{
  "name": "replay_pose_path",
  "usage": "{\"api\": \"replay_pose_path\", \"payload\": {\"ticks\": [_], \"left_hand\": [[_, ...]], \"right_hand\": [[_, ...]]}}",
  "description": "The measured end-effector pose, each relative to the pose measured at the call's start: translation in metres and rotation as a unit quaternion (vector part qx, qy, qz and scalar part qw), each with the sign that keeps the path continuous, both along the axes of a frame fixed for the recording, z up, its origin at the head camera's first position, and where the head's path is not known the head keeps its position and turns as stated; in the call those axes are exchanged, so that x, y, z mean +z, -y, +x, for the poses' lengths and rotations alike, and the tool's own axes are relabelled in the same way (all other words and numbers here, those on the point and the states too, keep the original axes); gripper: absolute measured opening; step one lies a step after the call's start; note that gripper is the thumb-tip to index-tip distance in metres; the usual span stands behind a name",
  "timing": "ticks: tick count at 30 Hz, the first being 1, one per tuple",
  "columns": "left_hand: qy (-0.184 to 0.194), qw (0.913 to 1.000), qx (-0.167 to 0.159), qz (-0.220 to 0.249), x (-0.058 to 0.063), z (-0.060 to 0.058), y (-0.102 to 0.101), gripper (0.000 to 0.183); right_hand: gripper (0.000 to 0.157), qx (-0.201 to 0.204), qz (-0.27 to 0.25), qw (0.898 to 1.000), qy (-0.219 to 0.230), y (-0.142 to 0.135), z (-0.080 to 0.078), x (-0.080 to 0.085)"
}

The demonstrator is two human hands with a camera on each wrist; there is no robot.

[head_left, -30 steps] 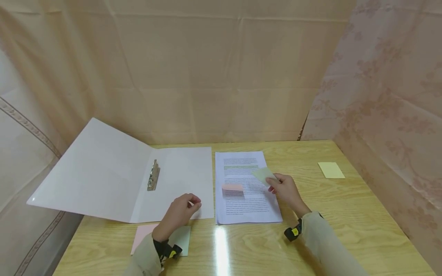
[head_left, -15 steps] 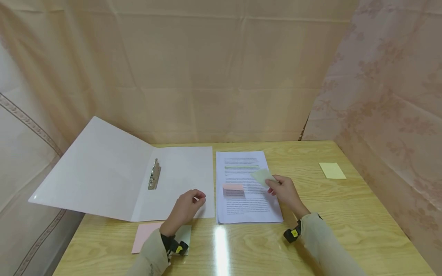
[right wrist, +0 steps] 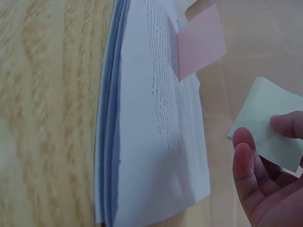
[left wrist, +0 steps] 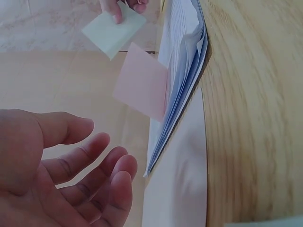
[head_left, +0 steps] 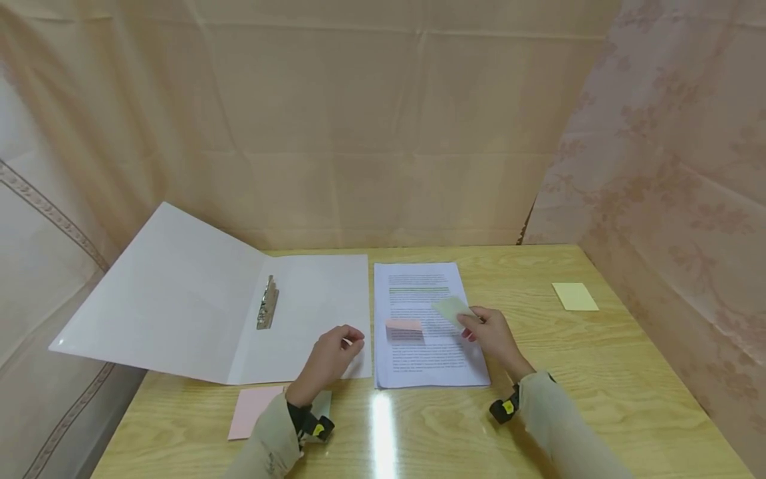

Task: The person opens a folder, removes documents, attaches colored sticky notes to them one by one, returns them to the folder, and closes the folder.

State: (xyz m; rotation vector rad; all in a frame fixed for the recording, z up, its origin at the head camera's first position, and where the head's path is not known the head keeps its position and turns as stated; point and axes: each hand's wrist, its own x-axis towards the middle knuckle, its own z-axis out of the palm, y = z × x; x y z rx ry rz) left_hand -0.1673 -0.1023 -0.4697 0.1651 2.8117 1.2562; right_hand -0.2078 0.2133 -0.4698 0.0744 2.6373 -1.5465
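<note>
My right hand pinches a pale green sticky note between thumb and fingers, above the right part of a stack of printed sheets. The right wrist view shows the note with one edge slightly curled. A pink sticky note stands up from the middle of the top page; in the left wrist view this pink note is tilted away from the paper. My left hand hovers over the lower right of the open white folder, fingers loosely curved and holding nothing.
A metal clip is fixed inside the folder, whose cover leans up at the left. Pink and green note pads, the green mostly hidden by my left wrist, lie in front. A yellow note pad lies at the right.
My left hand has moved right and slightly away from me, toward the printed sheets. My right hand, with the green note, has shifted slightly left and down.
</note>
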Motion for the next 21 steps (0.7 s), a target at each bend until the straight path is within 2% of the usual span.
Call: {"api": "replay_pose_path", "payload": {"ticks": [21], "left_hand": [[-0.021,0.9992,-0.018,0.028,-0.001,-0.002,-0.018,0.015]], "right_hand": [[0.025,0.005,-0.001,1.0,0.009,0.003,0.002,-0.003]]}}
